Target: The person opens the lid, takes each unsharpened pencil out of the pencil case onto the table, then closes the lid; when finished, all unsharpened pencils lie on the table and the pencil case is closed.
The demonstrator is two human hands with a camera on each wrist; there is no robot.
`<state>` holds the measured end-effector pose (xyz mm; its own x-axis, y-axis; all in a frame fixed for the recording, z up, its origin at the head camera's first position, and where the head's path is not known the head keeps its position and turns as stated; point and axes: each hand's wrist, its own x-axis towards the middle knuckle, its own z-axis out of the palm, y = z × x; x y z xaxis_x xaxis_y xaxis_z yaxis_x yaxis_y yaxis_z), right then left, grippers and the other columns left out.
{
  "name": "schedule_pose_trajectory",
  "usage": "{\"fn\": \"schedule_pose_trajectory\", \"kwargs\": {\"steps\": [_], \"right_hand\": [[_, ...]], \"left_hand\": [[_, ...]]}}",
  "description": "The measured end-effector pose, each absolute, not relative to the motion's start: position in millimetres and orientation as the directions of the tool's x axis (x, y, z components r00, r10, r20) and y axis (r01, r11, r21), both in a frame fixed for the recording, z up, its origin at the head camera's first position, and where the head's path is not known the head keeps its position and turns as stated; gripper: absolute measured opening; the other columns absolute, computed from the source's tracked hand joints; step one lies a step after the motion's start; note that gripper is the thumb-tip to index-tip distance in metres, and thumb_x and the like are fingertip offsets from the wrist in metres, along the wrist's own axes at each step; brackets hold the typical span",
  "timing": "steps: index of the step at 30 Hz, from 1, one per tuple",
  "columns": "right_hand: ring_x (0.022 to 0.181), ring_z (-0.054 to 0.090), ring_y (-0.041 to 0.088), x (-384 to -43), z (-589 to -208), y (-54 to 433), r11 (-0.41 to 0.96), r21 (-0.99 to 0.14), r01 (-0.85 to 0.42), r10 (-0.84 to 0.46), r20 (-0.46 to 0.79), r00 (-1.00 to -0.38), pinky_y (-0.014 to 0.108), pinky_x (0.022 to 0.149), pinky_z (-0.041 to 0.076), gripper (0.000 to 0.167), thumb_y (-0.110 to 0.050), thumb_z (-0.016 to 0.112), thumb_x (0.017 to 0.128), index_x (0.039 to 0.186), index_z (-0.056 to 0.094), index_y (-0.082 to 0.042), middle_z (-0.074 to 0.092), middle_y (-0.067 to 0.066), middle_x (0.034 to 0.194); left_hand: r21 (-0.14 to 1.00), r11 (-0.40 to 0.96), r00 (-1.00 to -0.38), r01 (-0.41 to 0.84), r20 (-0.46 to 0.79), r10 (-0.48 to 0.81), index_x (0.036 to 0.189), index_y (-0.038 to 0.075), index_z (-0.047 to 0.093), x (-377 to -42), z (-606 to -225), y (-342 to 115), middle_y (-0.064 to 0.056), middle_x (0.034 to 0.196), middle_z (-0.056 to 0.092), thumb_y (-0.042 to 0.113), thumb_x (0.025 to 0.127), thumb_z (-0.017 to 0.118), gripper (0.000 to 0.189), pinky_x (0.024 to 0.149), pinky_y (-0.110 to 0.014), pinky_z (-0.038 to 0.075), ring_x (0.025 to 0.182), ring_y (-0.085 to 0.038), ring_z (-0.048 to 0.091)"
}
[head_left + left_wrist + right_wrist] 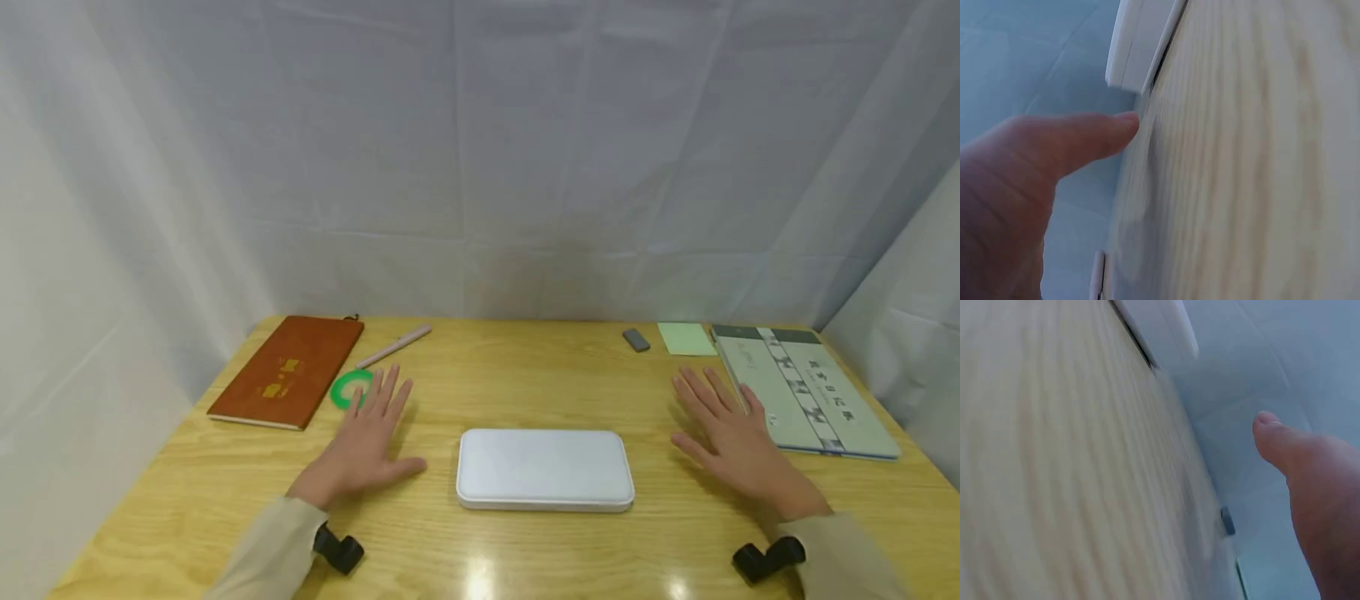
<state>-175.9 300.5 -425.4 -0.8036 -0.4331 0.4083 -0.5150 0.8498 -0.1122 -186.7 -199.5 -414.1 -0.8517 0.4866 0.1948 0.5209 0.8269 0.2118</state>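
A flat white case with rounded corners lies at the middle of the wooden table, between the two hands. To its left my left hand is spread palm down, fingers straight and holding nothing. Its fingertips overlap a green ring, apparently a roll of tape, in the head view; whether they touch cannot be told. On the other side my right hand is likewise spread, holding nothing, beside a pale green book. The left wrist view shows my left thumb near the case's end.
A brown notebook lies at the left, with a pale pink pen to its right. Toward the back right are a small grey block and a light green paper square. White curtains hang behind the table.
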Motion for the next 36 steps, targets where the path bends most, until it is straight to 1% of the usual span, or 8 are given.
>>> {"fn": "schedule_pose_trajectory", "kwargs": {"steps": [5,8,13,17,20,24,30,36], "right_hand": [[0.149,0.004,0.014,-172.5,-420.5,275.5,0.803,-0.115,-0.585,-0.487,0.440,-0.755,0.062,0.108,0.012,0.077,-0.040,0.060,0.092,0.155,0.022,-0.019,0.014,-0.005,0.162],[0.149,0.010,0.017,-169.1,-420.6,259.0,0.748,-0.137,-0.649,-0.535,0.454,-0.713,0.062,0.106,0.015,0.076,-0.039,0.061,0.090,0.153,0.027,-0.015,0.020,-0.002,0.160],[0.145,0.023,0.026,-160.7,-422.9,232.9,0.673,-0.142,-0.726,-0.615,0.438,-0.656,0.064,0.100,0.022,0.075,-0.052,0.057,0.091,0.150,0.034,-0.011,0.032,0.003,0.156],[0.139,0.033,0.029,-152.3,-424.5,217.5,0.661,-0.147,-0.736,-0.648,0.384,-0.658,0.056,0.102,0.024,0.078,-0.053,0.063,0.086,0.148,0.038,-0.012,0.038,0.004,0.153],[0.137,0.037,0.027,-146.8,-425.5,210.8,0.665,-0.164,-0.728,-0.657,0.334,-0.675,0.051,0.103,0.028,0.075,-0.052,0.065,0.085,0.147,0.040,-0.018,0.040,0.002,0.152],[0.137,0.038,0.025,-142.8,-426.7,206.4,0.672,-0.187,-0.716,-0.651,0.311,-0.692,0.050,0.102,0.034,0.070,-0.052,0.065,0.086,0.146,0.043,-0.023,0.042,0.000,0.151],[0.136,0.039,0.025,-142.5,-429.1,205.1,0.674,-0.169,-0.719,-0.647,0.334,-0.685,0.050,0.101,0.035,0.069,-0.052,0.066,0.085,0.144,0.045,-0.022,0.043,0.001,0.150],[0.130,0.046,0.024,-143.2,-427.6,198.0,0.632,-0.092,-0.769,-0.673,0.425,-0.605,0.047,0.099,0.039,0.059,-0.042,0.067,0.087,0.138,0.052,-0.016,0.050,0.003,0.144]], "left_hand": [[0.259,0.761,-0.804,0.595,0.180,0.567,0.153,0.002,0.016,-179.8,-413.8,-185.2,-0.022,0.160,0.005,0.053,0.077,0.070,0.106,0.112,-0.065,0.011,0.145,-0.045,0.010],[0.289,0.731,-0.784,0.619,0.166,0.598,0.153,0.001,0.018,-174.2,-414.0,-177.4,-0.021,0.160,0.011,0.055,0.075,0.071,0.108,0.112,-0.064,0.013,0.145,-0.042,0.015],[0.389,0.675,-0.767,0.627,0.154,0.623,0.153,0.005,0.019,-166.5,-414.8,-167.0,-0.015,0.160,0.016,0.057,0.075,0.071,0.107,0.113,-0.061,0.014,0.146,-0.035,0.019],[0.452,0.633,-0.759,0.628,0.175,0.627,0.153,0.009,0.023,-163.6,-417.9,-160.0,-0.011,0.158,0.025,0.057,0.076,0.072,0.103,0.112,-0.059,0.021,0.144,-0.031,0.024],[0.464,0.601,-0.742,0.651,0.218,0.635,0.151,0.009,0.028,-163.2,-421.8,-155.6,-0.010,0.154,0.033,0.055,0.074,0.074,0.100,0.109,-0.057,0.028,0.140,-0.030,0.031],[0.463,0.576,-0.722,0.674,0.247,0.647,0.148,0.011,0.035,-162.3,-426.4,-150.4,-0.009,0.149,0.040,0.052,0.075,0.075,0.092,0.104,-0.055,0.035,0.135,-0.026,0.037],[0.453,0.591,-0.732,0.668,0.256,0.631,0.144,0.021,0.044,-160.5,-429.6,-144.9,-0.005,0.146,0.043,0.052,0.078,0.074,0.079,0.101,-0.051,0.039,0.132,-0.024,0.041],[0.551,0.595,-0.790,0.585,0.221,0.572,0.142,0.020,0.045,-160.5,-431.9,-144.0,-0.002,0.142,0.047,0.053,0.076,0.075,0.080,0.105,-0.046,0.039,0.129,-0.019,0.043]]}}
